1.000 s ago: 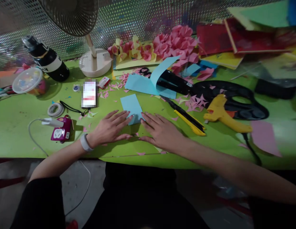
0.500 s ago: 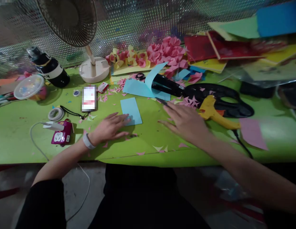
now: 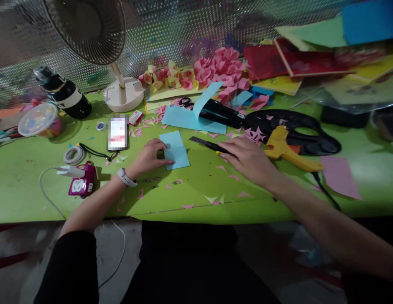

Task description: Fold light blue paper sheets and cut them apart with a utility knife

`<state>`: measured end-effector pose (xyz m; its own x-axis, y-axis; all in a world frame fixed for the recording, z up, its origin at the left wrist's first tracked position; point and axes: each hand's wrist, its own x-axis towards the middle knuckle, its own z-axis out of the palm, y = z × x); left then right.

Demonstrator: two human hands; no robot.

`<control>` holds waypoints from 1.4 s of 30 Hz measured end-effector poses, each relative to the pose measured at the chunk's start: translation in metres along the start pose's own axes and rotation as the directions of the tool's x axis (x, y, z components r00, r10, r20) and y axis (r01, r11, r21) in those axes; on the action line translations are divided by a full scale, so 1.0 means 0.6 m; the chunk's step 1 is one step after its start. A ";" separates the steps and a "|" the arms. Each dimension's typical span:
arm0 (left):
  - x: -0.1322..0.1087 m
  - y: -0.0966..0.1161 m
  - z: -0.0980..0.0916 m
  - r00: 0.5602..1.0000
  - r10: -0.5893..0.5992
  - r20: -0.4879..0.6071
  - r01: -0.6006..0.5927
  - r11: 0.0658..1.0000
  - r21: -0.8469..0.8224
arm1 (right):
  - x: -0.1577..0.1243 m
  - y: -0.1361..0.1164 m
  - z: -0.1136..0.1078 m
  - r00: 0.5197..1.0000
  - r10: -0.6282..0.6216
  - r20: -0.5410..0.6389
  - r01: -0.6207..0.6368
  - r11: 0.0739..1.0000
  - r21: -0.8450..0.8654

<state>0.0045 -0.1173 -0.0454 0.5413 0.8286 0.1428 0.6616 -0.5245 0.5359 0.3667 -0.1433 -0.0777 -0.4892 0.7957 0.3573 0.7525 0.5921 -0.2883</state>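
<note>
A small light-blue sheet of paper [image 3: 177,151] with a crease across it lies on the green table. My left hand [image 3: 150,157] is at its left edge, fingers curled and thumb on the lower left corner, gripping it. In my right hand [image 3: 247,158] is a black utility knife [image 3: 212,146], its blade out and pointing left toward the paper, a short way apart from it. Behind the knife lies a larger light-blue paper strip [image 3: 180,118], one end curling upward. Pink star-shaped paper pieces [image 3: 255,136] lie beyond my right hand.
To the right are a yellow glue gun [image 3: 280,147] with its cord, a black palette-shaped tray [image 3: 323,141] and a pink sheet [image 3: 340,177]. A fan [image 3: 123,95], pink paper flowers [image 3: 220,67], phone [image 3: 117,133], tape roll [image 3: 73,155] and purple power adapter [image 3: 82,179] surround the workspace.
My right hand has taken up the utility knife and brought it nearer the small sheet. My left hand has gone from lying flat by the sheet to curling at its left edge.
</note>
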 end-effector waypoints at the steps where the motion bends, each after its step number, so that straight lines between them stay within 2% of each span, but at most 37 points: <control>1: -0.002 0.001 0.002 1.000 0.013 -0.008 -0.013 1.000 -0.013 | 0.005 -0.006 0.000 1.000 -0.021 0.010 0.021 1.000 0.005; 7: -0.011 0.005 0.007 0.998 0.047 -0.031 -0.048 0.998 -0.043 | 0.022 -0.023 -0.002 0.993 -0.082 0.083 0.084 0.996 -0.021; 12: -0.010 -0.002 0.014 0.997 -0.038 -0.071 0.034 0.998 -0.056 | 0.028 -0.025 -0.011 0.959 -0.200 0.203 0.190 0.979 0.068; 15: -0.012 -0.003 0.017 0.991 -0.077 -0.110 0.079 0.997 0.018 | 0.033 -0.024 -0.013 0.941 -0.229 0.250 0.203 0.971 0.125; 18: -0.017 0.003 0.012 0.983 0.004 -0.182 0.034 0.978 0.207 | 0.035 -0.020 -0.009 0.954 -0.190 0.232 0.164 0.978 0.127; 20: -0.021 0.005 0.006 0.984 0.133 -0.123 -0.084 0.937 0.339 | 0.034 -0.016 -0.008 0.963 -0.156 0.220 0.130 0.983 0.126; 22: -0.023 0.002 0.002 0.973 0.229 0.034 -0.225 0.897 0.381 | 0.034 -0.012 -0.008 0.965 -0.125 0.232 0.094 0.986 0.139; 24: -0.025 -0.003 0.000 0.946 0.256 0.198 -0.311 0.885 0.346 | 0.035 -0.009 -0.010 0.960 -0.105 0.261 0.065 0.985 0.158; 26: -0.026 -0.009 0.001 0.924 0.241 0.298 -0.331 0.893 0.306 | 0.037 -0.008 -0.013 0.954 -0.098 0.285 0.050 0.984 0.169; 28: -0.027 -0.011 0.003 0.918 0.229 0.323 -0.326 0.900 0.289 | 0.040 -0.010 -0.014 0.951 -0.104 0.292 0.053 0.983 0.178; 31: -0.028 -0.008 0.003 0.928 0.225 0.298 -0.310 0.908 0.281 | 0.042 -0.015 -0.012 0.955 -0.122 0.272 0.074 0.981 0.178; 39: -0.026 -0.004 -0.002 0.922 0.221 0.319 -0.315 0.906 0.281 | 0.035 -0.025 -0.014 0.955 -0.135 0.266 0.124 0.991 0.055; 42: -0.027 -0.003 0.001 0.922 0.201 0.330 -0.308 0.898 0.313 | 0.031 -0.025 -0.018 0.946 -0.171 0.276 0.152 0.985 0.087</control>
<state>-0.0051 -0.1296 -0.0488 0.8039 0.5938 -0.0352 0.5897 -0.7879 0.1771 0.3510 -0.1389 -0.0569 -0.7129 0.6869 0.1414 0.6281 0.7150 -0.3069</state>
